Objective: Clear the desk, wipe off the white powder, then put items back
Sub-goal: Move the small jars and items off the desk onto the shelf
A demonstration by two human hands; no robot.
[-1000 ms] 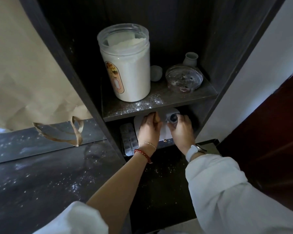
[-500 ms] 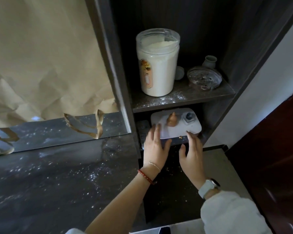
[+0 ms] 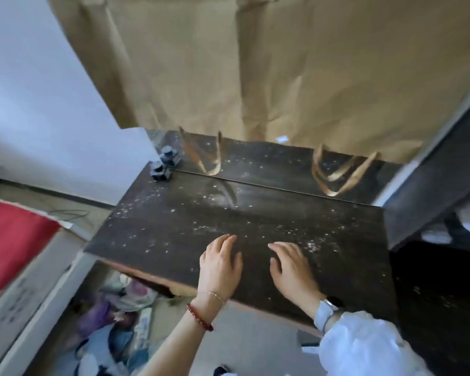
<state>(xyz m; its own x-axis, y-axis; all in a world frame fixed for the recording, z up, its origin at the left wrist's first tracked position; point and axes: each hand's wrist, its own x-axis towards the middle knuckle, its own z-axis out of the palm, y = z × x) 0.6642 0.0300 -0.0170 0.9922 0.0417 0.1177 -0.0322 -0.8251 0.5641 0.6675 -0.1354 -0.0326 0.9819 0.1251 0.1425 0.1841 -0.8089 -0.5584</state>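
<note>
Both hands empty: left hand (image 3: 219, 263) and right hand (image 3: 292, 264) flat, fingers spread, at lower centre of surface (image 3: 174, 229). White powder (image 3: 314, 245) scattered throughout. Remove small dark object (image 3: 161, 172) at upper left; wipe edge-inward

Brown kraft paper (image 3: 255, 63) covers the upper centre of the frame, with a white wall (image 3: 33, 90) at upper left. A red sheet (image 3: 8, 240) lies at the left edge. Blurred, crumpled bags and clothes (image 3: 114, 321) fill the lower left.
</note>
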